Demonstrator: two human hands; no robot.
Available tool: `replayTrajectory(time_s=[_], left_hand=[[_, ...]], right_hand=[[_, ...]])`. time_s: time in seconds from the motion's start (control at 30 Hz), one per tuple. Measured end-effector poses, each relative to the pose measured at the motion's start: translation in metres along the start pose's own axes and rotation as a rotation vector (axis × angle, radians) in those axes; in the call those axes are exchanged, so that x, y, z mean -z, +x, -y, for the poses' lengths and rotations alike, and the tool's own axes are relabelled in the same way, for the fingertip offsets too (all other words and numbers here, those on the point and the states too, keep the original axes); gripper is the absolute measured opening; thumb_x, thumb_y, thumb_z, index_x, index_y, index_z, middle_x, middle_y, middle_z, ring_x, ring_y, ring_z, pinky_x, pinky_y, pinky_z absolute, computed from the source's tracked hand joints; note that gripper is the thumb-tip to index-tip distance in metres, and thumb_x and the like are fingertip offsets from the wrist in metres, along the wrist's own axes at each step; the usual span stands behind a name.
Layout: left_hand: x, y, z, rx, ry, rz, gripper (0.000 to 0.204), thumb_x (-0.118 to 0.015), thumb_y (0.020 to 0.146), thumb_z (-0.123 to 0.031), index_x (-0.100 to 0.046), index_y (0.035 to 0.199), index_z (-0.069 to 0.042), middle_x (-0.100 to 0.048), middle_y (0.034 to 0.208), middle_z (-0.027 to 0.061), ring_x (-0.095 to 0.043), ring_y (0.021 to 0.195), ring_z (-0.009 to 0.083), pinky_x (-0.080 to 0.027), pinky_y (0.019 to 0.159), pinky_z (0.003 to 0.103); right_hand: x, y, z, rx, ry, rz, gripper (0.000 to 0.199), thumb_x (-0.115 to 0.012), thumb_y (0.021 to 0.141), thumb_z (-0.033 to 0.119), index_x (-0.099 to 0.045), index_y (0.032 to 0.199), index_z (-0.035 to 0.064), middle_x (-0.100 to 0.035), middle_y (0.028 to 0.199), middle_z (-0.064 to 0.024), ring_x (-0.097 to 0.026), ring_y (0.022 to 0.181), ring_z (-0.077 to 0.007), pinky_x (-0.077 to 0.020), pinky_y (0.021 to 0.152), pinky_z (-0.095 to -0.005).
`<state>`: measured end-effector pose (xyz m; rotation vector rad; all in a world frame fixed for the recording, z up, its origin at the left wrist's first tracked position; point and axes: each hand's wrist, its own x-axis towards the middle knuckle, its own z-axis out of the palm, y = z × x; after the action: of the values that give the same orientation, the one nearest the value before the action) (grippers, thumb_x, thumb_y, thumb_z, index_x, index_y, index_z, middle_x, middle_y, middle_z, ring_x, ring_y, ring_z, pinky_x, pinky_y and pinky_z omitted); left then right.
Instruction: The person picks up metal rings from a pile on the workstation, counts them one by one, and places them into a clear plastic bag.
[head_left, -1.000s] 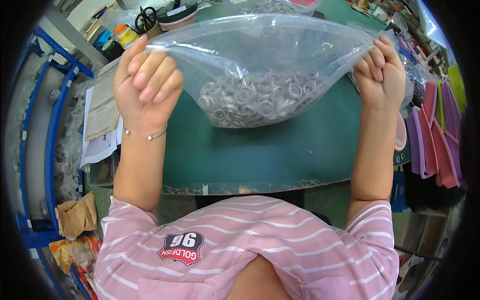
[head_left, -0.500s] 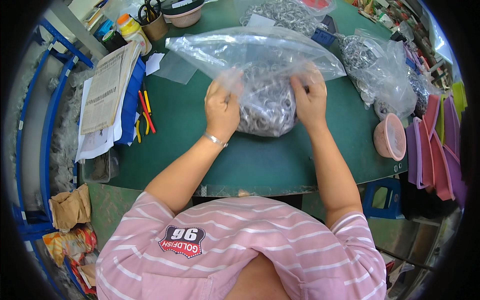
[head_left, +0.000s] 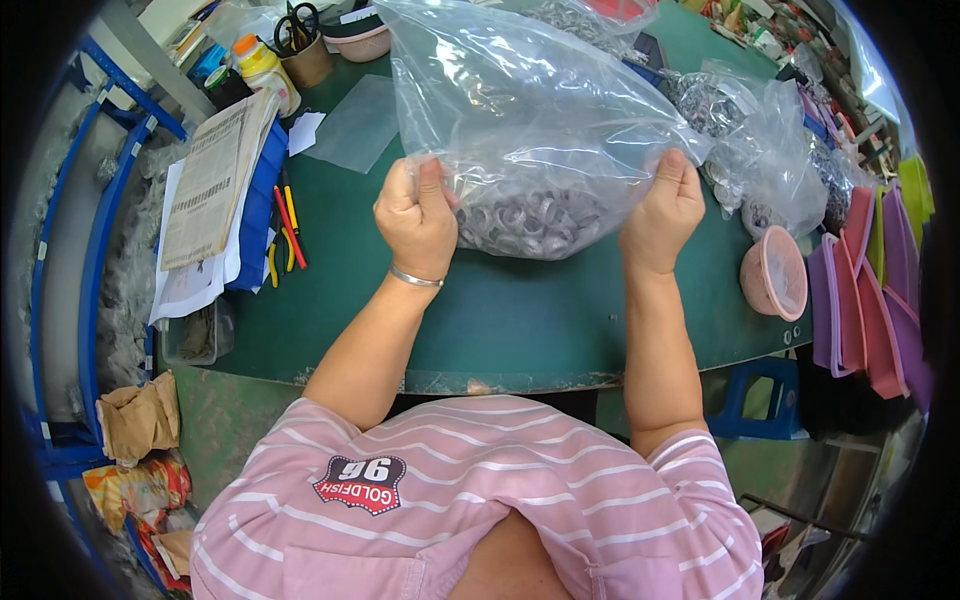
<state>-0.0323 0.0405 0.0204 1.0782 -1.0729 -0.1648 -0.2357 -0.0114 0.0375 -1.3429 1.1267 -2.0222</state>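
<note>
A large clear plastic bag (head_left: 520,110) is spread between my two hands over the green table. Many small silvery metal rings (head_left: 535,222) lie heaped at its near, lower end. My left hand (head_left: 418,212) is closed on the bag's left side, thumb pointing away from me. On the other side, my right hand (head_left: 664,212) pinches the bag's right edge between thumb and fingers. The bag's far part stands up and fans toward the back of the table.
At left, a blue tray (head_left: 258,195) bears papers, with red-handled (head_left: 286,214) and yellow-handled tools beside it. A clear plastic sheet (head_left: 358,122) lies behind my left hand. More bagged rings (head_left: 712,103), a pink bowl (head_left: 775,272) and coloured bins (head_left: 868,290) stand at right.
My hands have moved apart, the right one farther right. The bag is pulled wider and its far part has risen. The rings have settled into a lower, flatter heap.
</note>
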Motion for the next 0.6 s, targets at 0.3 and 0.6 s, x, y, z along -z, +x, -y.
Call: replayTrajectory(time_s=[0.3, 0.6], left_hand=[[0.001, 0.009, -0.019, 0.239, -0.200, -0.076, 0.034, -0.053, 0.099, -0.034, -0.055, 0.080, -0.007, -0.044, 0.055, -0.0034, -0.038, 0.045, 0.0041, -0.029, 0.042, 0.020], [0.021, 0.033, 0.022, 0.734, -0.584, -0.216, 0.029, -0.046, 0.101, -0.032, -0.053, 0.088, -0.007, -0.048, 0.066, -0.0009, -0.047, 0.057, 0.0106, -0.041, 0.051, 0.027]], right_hand=[[-0.006, 0.006, 0.052, 0.022, 0.087, 0.012, 0.030, -0.056, 0.098, 0.022, -0.059, 0.079, -0.0002, -0.049, 0.068, 0.0068, -0.037, 0.063, -0.0019, -0.0308, 0.054, -0.0192], [0.021, -0.042, 0.047, 0.362, -0.408, 0.531, 0.091, -0.085, 0.062, 0.044, -0.045, 0.134, 0.0041, -0.050, 0.129, -0.0128, -0.049, 0.117, -0.0285, -0.0355, 0.098, -0.0409]])
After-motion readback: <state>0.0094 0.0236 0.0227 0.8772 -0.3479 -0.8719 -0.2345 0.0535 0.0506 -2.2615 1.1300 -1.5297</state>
